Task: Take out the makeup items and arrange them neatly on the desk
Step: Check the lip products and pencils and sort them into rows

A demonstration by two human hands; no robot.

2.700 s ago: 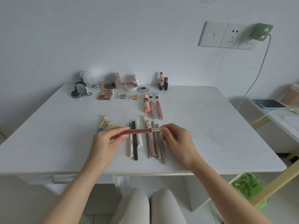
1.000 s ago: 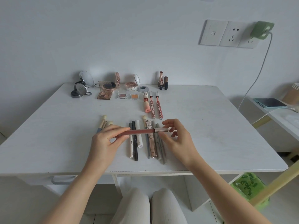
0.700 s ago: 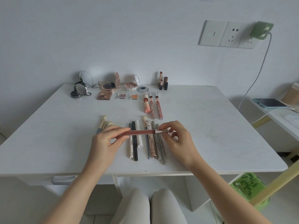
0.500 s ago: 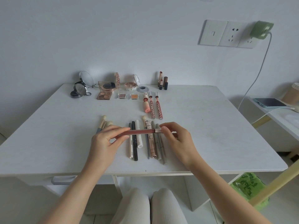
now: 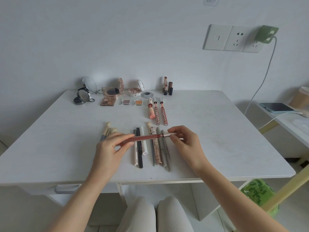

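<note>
I hold a slim reddish-brown lip pencil (image 5: 145, 137) level above the white desk (image 5: 217, 131). My left hand (image 5: 108, 148) pinches its left end. My right hand (image 5: 187, 143) pinches its rose-gold cap (image 5: 169, 134) at the right end, and a short gap shows between cap and barrel. Under the pencil lies a row of pens and slim tubes (image 5: 150, 148). Several small brushes (image 5: 107, 130) lie to the left of that row, partly hidden by my left hand.
Compacts and palettes (image 5: 108, 97), two small eyeshadow pots (image 5: 132, 102), lip tubes (image 5: 158, 113) and upright lipsticks (image 5: 167, 86) line the far edge. A phone (image 5: 276, 107) on a charging cable lies on a side table to the right. A green bag (image 5: 259, 193) sits below.
My right fingers have shifted along the cap end, and the cap now sits slightly out from the barrel. My left hand and the pencil have stayed where they were.
</note>
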